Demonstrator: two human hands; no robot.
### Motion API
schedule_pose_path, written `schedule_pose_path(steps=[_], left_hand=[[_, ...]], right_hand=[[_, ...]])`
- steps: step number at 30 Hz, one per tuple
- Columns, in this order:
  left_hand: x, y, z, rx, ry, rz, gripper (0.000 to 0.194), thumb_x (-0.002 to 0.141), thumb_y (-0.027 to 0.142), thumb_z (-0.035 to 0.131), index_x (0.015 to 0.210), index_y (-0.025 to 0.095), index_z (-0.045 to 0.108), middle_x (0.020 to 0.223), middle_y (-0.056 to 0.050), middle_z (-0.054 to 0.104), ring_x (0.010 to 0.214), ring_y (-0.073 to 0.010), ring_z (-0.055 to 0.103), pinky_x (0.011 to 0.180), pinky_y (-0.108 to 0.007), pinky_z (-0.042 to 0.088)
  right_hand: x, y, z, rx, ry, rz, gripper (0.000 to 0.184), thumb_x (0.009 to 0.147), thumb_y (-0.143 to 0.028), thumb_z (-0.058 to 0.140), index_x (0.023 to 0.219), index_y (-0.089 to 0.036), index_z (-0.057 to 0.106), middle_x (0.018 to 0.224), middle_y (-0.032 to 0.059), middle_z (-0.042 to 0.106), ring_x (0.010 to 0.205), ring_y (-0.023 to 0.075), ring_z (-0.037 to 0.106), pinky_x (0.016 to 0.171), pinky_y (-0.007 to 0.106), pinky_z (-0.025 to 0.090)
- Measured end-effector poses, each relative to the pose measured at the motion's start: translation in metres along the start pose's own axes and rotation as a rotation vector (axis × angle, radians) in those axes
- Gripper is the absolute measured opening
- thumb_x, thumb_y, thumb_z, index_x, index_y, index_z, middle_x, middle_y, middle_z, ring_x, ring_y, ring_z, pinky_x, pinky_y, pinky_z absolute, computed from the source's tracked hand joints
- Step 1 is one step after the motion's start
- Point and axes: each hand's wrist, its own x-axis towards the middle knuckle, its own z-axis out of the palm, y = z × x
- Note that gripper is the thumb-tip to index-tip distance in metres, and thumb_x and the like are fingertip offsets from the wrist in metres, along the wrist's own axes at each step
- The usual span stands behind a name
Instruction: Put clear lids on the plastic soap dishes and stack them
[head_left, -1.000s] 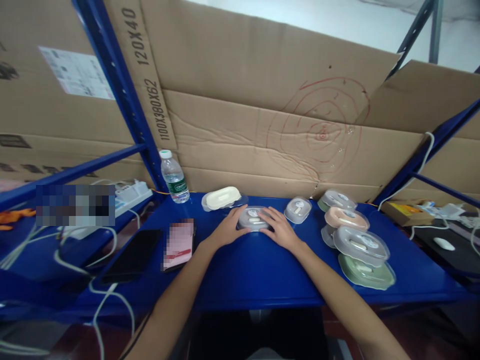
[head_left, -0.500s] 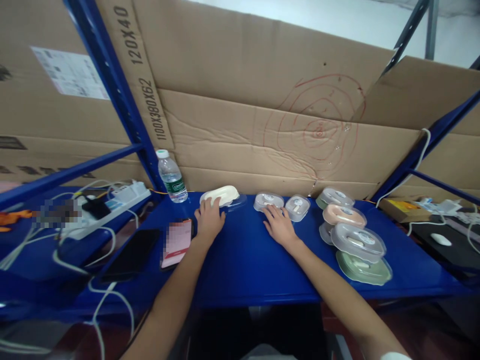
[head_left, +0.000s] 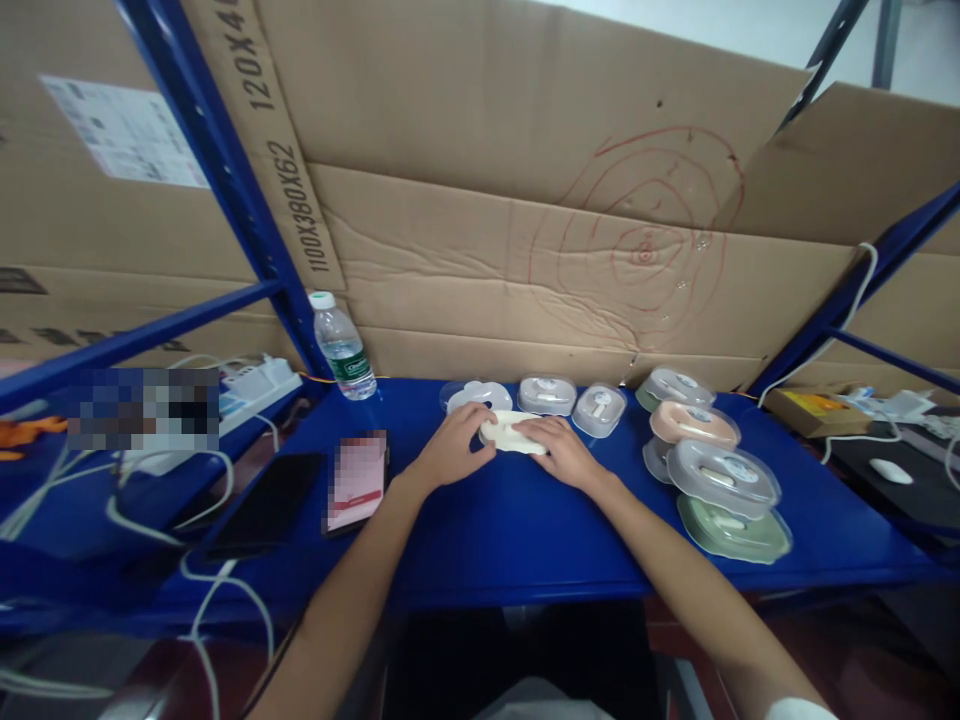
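Note:
My left hand [head_left: 459,448] and my right hand [head_left: 564,450] grip a cream oval container [head_left: 510,438] from its two ends, low over the blue tabletop. The fingers of both hands curve over its edges and hide the ends. Just behind it lies a clear oval lid [head_left: 476,396]. Close by on the right are two small lidded containers [head_left: 547,396], each with a round label and a pale piece on top. I cannot tell whether the cream one rests on the table.
At the right, several lidded containers in grey, peach and green [head_left: 735,530] are piled up. A water bottle [head_left: 343,350] stands back left near a phone [head_left: 358,480] and a dark tablet-like slab [head_left: 266,507]. Cables and a power strip [head_left: 259,385] lie further left. Cardboard [head_left: 450,240] walls the back.
The cream container has moved right and nearer, away from its clear lid. My left hand moved right with it. My right hand left the small lidded container and now holds the cream one too.

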Motion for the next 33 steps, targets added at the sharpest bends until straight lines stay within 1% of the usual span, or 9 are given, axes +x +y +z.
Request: schedule_pose_path(steps=[4,8,11,16,20,23,25,29,33], left_hand=[[-0.002,-0.008,0.001,0.178,0.03,-0.186,0.045,0.082,0.012,0.057,0.124,0.026,0.059,0.146,-0.012,0.058,0.14,-0.032,0.051,0.111,-0.054,0.04],[-0.003,-0.02,0.003,0.16,0.065,-0.282,0.027,0.087,0.015,0.059,0.111,0.026,0.066,0.133,-0.012,0.066,0.139,-0.0357,0.051,0.107,-0.055,0.044],[0.0,-0.025,0.001,0.109,0.141,-0.308,0.022,0.097,0.024,0.052,0.115,0.022,0.064,0.125,-0.014,0.068,0.132,-0.0345,0.055,0.109,-0.052,0.046],[0.005,-0.016,0.0,-0.052,0.131,-0.204,0.028,0.104,0.034,0.044,0.124,0.02,0.059,0.125,-0.01,0.069,0.12,-0.0257,0.064,0.11,-0.043,0.049],[0.006,-0.004,0.003,-0.215,0.06,-0.102,0.023,0.1,0.03,0.049,0.117,0.022,0.062,0.121,-0.008,0.07,0.117,-0.025,0.066,0.108,-0.042,0.05],[0.004,0.002,0.003,-0.252,-0.006,-0.043,0.021,0.095,0.023,0.051,0.111,0.023,0.065,0.116,-0.007,0.07,0.111,-0.0238,0.067,0.105,-0.041,0.052],[0.003,0.004,0.004,-0.251,-0.038,-0.018,0.022,0.089,0.017,0.052,0.106,0.023,0.065,0.112,-0.006,0.069,0.108,-0.0227,0.067,0.103,-0.039,0.052],[0.001,0.001,0.008,-0.151,-0.035,-0.039,0.023,0.081,0.015,0.056,0.1,0.023,0.066,0.118,-0.007,0.066,0.118,-0.0243,0.063,0.11,-0.043,0.048],[0.002,-0.004,0.014,-0.039,0.041,-0.124,0.024,0.095,0.027,0.052,0.113,0.023,0.068,0.139,-0.01,0.061,0.135,-0.0277,0.055,0.119,-0.049,0.039]], right_hand=[[-0.004,0.01,-0.008,-0.007,0.047,0.044,0.05,0.095,-0.018,0.058,0.145,-0.026,0.062,0.141,0.0094,0.069,0.129,0.0279,0.064,0.109,0.047,0.046],[-0.004,0.006,-0.013,-0.018,0.06,0.055,0.032,0.095,-0.025,0.065,0.126,-0.025,0.073,0.118,0.0077,0.078,0.109,0.0261,0.07,0.099,0.041,0.05],[-0.002,-0.004,-0.012,-0.039,0.007,0.016,0.029,0.099,-0.036,0.068,0.125,-0.024,0.073,0.116,0.0081,0.078,0.107,0.0255,0.07,0.099,0.04,0.049],[-0.003,-0.005,-0.007,-0.042,-0.083,-0.037,0.059,0.09,-0.061,0.076,0.135,-0.024,0.068,0.132,0.0118,0.073,0.126,0.0308,0.065,0.109,0.046,0.046],[-0.003,0.0,-0.015,-0.028,0.082,0.075,0.048,0.099,-0.055,0.066,0.137,-0.026,0.067,0.132,0.011,0.071,0.127,0.0297,0.064,0.111,0.047,0.048],[-0.004,0.003,-0.019,-0.1,0.145,0.094,0.067,0.096,-0.057,0.069,0.153,-0.027,0.054,0.155,0.0146,0.055,0.146,0.0336,0.048,0.12,0.054,0.039],[-0.005,0.005,-0.018,-0.123,0.076,0.054,0.07,0.092,-0.058,0.074,0.153,-0.027,0.055,0.159,0.0146,0.051,0.149,0.0344,0.044,0.122,0.055,0.036],[-0.007,0.009,-0.008,-0.094,-0.063,0.005,0.07,0.089,-0.056,0.079,0.15,-0.029,0.059,0.152,0.0129,0.06,0.145,0.0333,0.051,0.119,0.054,0.04],[-0.005,0.01,-0.002,-0.113,-0.063,-0.032,0.058,0.097,-0.043,0.072,0.152,-0.031,0.057,0.15,0.0113,0.063,0.144,0.0301,0.054,0.118,0.051,0.042]])
